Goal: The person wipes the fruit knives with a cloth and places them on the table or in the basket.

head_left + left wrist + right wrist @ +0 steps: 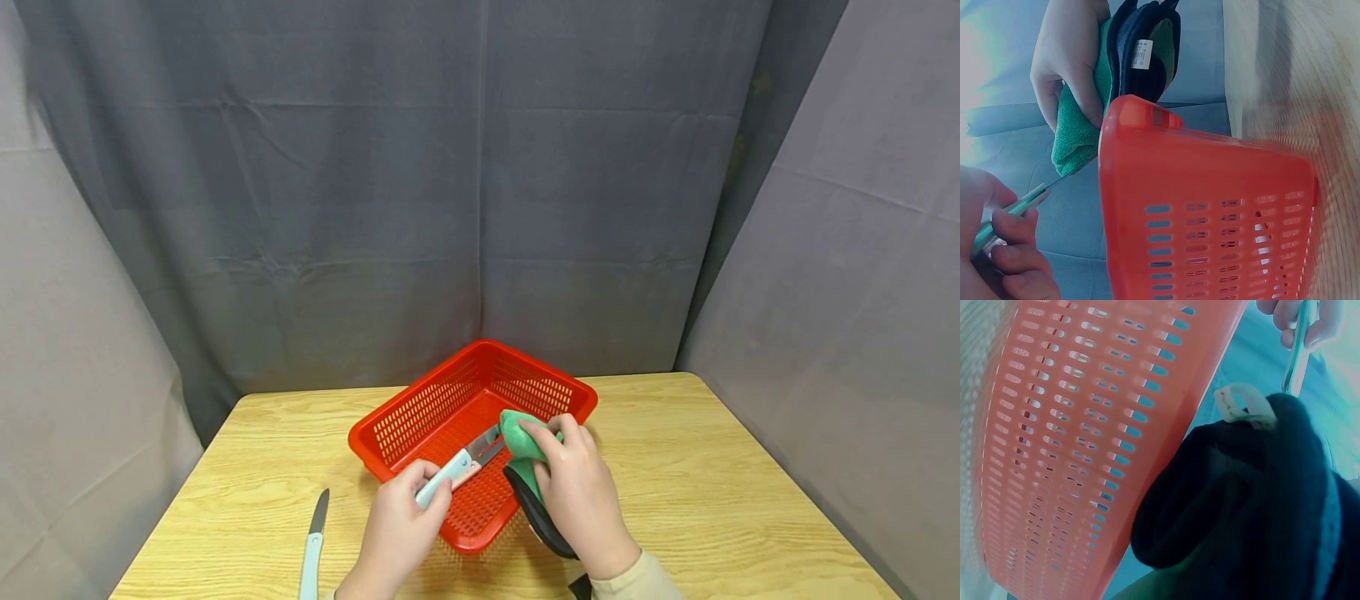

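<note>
My left hand (401, 527) grips the light-blue handle of a knife (447, 477), which slants over the red basket (375, 423). Its blade tip reaches a green cloth with black edging (520, 440). Pinched in the fingers of my right hand (587, 493), that cloth is bunched at the basket's right side, its dark part hanging toward the table. The cloth hides the blade's end. A second knife with a pinkish handle (468, 476) shows just below the held one; whether it lies in the basket or in my hand, I cannot tell.
Another knife with a light-blue handle (312, 554) lies on the wooden table (247, 475), left of my left hand, blade pointing away. Grey curtains (360, 208) hang behind the table and along its sides. The basket has slotted walls and a raised rim.
</note>
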Action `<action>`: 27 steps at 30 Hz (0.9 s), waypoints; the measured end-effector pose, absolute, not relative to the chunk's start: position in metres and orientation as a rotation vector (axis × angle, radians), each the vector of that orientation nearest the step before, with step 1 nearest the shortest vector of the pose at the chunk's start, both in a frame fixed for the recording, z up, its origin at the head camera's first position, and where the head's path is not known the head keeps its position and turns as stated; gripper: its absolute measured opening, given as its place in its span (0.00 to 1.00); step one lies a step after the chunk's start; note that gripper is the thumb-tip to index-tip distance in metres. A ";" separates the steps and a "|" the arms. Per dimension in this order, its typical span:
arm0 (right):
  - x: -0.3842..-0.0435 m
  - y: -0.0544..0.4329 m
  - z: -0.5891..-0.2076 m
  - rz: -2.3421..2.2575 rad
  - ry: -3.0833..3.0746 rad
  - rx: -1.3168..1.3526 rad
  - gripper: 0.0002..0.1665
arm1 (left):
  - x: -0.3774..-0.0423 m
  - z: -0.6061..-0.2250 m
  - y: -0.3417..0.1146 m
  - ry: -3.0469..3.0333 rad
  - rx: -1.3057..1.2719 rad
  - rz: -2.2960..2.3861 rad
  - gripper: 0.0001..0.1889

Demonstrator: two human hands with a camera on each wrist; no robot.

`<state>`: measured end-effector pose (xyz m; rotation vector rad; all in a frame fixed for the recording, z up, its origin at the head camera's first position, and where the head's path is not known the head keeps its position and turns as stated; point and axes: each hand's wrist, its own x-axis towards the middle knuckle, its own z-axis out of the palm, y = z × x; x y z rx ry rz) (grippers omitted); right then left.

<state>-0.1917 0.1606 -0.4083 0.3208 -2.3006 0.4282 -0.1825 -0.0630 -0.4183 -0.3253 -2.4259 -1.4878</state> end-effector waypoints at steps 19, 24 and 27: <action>-0.189 0.160 -0.404 0.418 -2.296 0.378 0.35 | -0.187 -0.419 -0.065 -2.494 -0.231 -1.469 0.04; -0.187 0.158 -0.404 0.420 -2.302 0.496 0.36 | -0.186 -0.419 -0.066 -2.489 -0.226 -1.480 0.04; -0.186 0.157 -0.405 0.418 -2.302 0.535 0.36 | -0.186 -0.419 -0.066 -2.491 -0.224 -1.480 0.04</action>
